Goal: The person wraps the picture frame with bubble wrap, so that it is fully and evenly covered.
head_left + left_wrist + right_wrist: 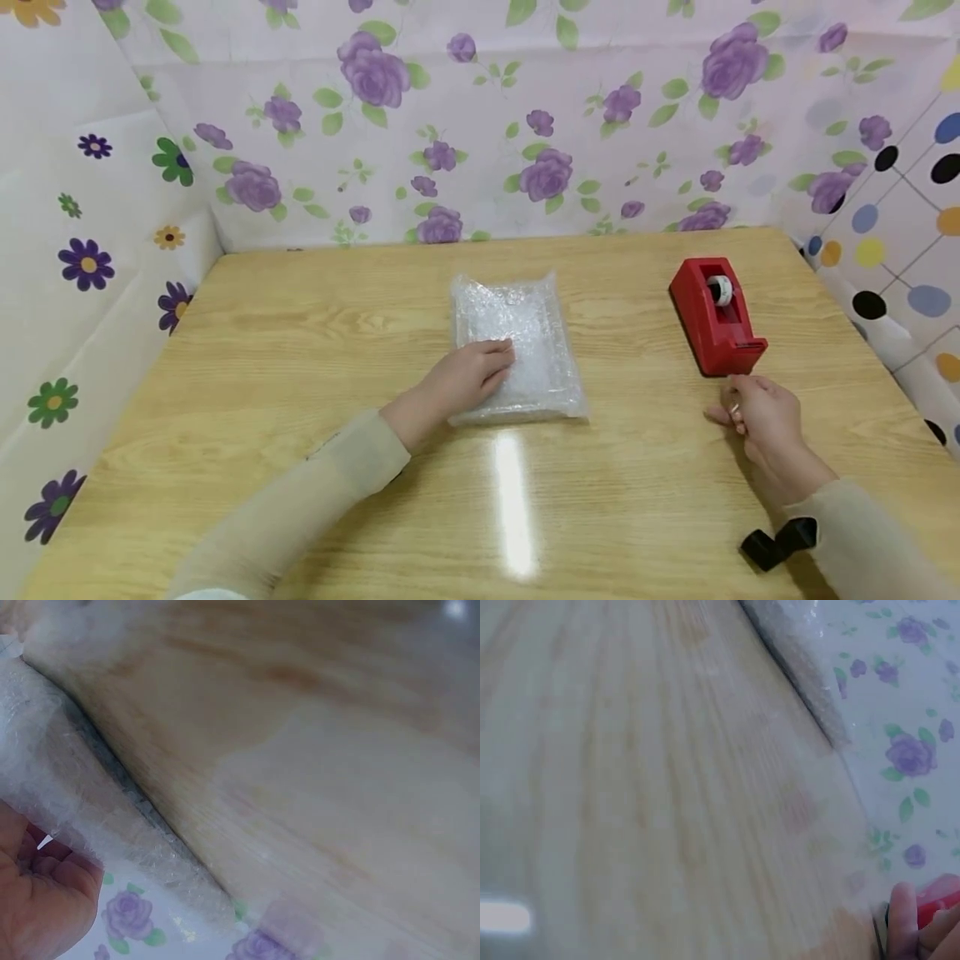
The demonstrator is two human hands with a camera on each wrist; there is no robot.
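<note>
A flat package in bubble wrap [536, 333] lies on the wooden table. My left hand [472, 375] rests on its left half, fingers bent across the top; in the left wrist view, that hand [56, 896] touches the bubble wrap [112, 802]. A red tape dispenser [708, 317] holds a small white-cored roll [721, 290] and stands to the right. Just in front of its cutter end, my right hand [765, 417] has thumb and fingers together, pinching a small shiny bit that looks like tape. In the right wrist view, only fingertips [904, 919] show beside the red dispenser [937, 896].
The wooden table [337, 317] is bounded by a flowered cloth [480, 125] behind, with patterned sheets at both sides. A black object [772, 543], perhaps a strap, sits by the right sleeve. Light reflects off the table's front part.
</note>
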